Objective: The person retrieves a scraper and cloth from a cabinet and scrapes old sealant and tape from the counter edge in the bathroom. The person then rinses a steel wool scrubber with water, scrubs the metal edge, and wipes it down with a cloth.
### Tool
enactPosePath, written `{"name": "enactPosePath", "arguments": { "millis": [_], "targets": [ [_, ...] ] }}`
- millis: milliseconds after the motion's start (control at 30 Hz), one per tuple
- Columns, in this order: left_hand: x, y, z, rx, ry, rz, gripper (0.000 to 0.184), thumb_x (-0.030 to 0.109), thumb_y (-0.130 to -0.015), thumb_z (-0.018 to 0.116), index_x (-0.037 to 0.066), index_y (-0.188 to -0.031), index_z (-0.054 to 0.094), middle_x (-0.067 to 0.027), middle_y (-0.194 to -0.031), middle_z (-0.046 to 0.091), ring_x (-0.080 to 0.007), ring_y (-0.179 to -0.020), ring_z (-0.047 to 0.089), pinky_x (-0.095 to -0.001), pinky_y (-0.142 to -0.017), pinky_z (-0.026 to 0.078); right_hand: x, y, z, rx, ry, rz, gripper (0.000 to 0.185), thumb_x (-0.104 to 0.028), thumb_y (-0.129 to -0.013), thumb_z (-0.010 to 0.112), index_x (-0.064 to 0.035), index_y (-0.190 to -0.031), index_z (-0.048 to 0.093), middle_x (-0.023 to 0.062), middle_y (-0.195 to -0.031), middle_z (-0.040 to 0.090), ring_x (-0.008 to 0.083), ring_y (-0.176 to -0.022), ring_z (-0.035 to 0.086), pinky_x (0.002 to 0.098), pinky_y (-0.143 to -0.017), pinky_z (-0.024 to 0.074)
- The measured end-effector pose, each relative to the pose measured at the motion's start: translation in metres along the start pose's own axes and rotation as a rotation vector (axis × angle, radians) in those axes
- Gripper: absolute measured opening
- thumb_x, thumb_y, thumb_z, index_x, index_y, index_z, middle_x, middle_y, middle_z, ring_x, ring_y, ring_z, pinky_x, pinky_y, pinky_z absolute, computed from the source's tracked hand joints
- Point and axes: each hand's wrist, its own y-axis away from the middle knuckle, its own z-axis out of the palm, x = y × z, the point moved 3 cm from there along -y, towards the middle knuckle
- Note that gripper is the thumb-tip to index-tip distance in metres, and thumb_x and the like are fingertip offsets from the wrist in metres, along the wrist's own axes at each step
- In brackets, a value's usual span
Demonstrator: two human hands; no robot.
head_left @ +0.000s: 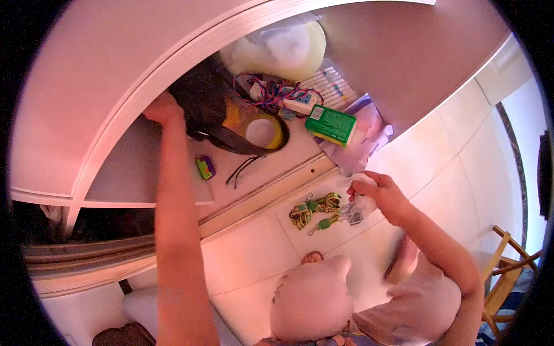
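My left hand (164,111) reaches into the low cabinet beside a dark bag (202,109), close to the white door edge. Its fingers are mostly hidden, and I cannot make out whether they grip anything. Over the tiled floor, my right hand (384,196) is closed on a crumpled whitish wad (363,202), which looks like thin plastic or tissue. Just below it lie several metal clips (352,214) and a green-and-yellow patterned lanyard strap (314,209) with metal hooks.
Inside the cabinet are a green box (330,124), a clear plastic packet (366,132), a white power strip (299,99) with a red-and-blue cord (271,92), a pale rounded bundle (283,49) and a small green-purple item (205,167). A wooden folding stool (502,277) stands right.
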Motion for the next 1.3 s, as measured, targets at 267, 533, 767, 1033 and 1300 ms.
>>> {"name": "enactPosePath", "arguments": {
  "millis": [267,533,767,1033,1300],
  "targets": [
    [-0.055,-0.071,0.008,-0.04,-0.611,-0.276,0.05,0.024,-0.069,0.073,-0.008,-0.106,0.061,-0.0217,-0.104,0.065,-0.0345,-0.099,0.063,-0.0381,-0.086,0.049,0.087,-0.018,-0.008,-0.024,-0.186,0.124,0.021,-0.017,-0.09,0.057,0.0001,-0.101,0.057,0.0052,-0.085,0.063,0.0138,-0.076,0.06,0.0271,-0.071,0.0486],
    [0.039,0.001,-0.017,-0.31,-0.763,0.548,0.056,0.017,-0.07,0.071,0.001,-0.12,0.051,-0.0175,-0.116,0.056,-0.034,-0.108,0.053,-0.0439,-0.098,0.037,0.1,-0.022,-0.014,0.05,-0.201,0.113,0.019,-0.011,-0.09,0.052,0.0006,-0.105,0.055,0.0081,-0.093,0.062,0.0151,-0.083,0.059,0.0293,-0.073,0.0492],
    [0.132,0.153,-0.048,-0.885,-0.295,0.538,0.035,0.004,-0.078,0.059,0.01,-0.113,0.058,-0.0111,-0.123,0.051,-0.0308,-0.115,0.047,-0.0382,-0.099,0.04,0.084,-0.029,-0.022,0.139,-0.341,0.02,0.033,-0.014,-0.087,0.057,0.0027,-0.114,0.049,0.0095,-0.096,0.059,0.0182,-0.083,0.061,0.0306,-0.075,0.05],
    [0.067,0.187,-0.061,-1.194,-0.654,0.893,0.029,0.029,-0.086,0.052,0.017,-0.109,0.064,-0.0042,-0.134,0.045,-0.0224,-0.125,0.04,-0.0505,-0.107,0.024,0.091,-0.033,-0.058,0.244,-0.353,-0.114,0.052,-0.026,-0.085,0.064,0.0035,-0.124,0.044,0.0126,-0.104,0.061,0.0181,-0.082,0.062,0.03,-0.074,0.049],
    [0.132,0.178,-0.048,-1.229,-1.117,0.658,0.023,0.023,-0.077,0.06,0.008,-0.093,0.066,-0.0119,-0.117,0.059,-0.0246,-0.115,0.05,-0.0498,-0.102,0.032,0.067,-0.077,-0.066,0.199,-0.068,-0.147,0.053,-0.027,-0.083,0.066,0.005,-0.121,0.047,0.0126,-0.096,0.064,0.0165,-0.073,0.062,0.0285,-0.067,0.0502]
  ]
}}
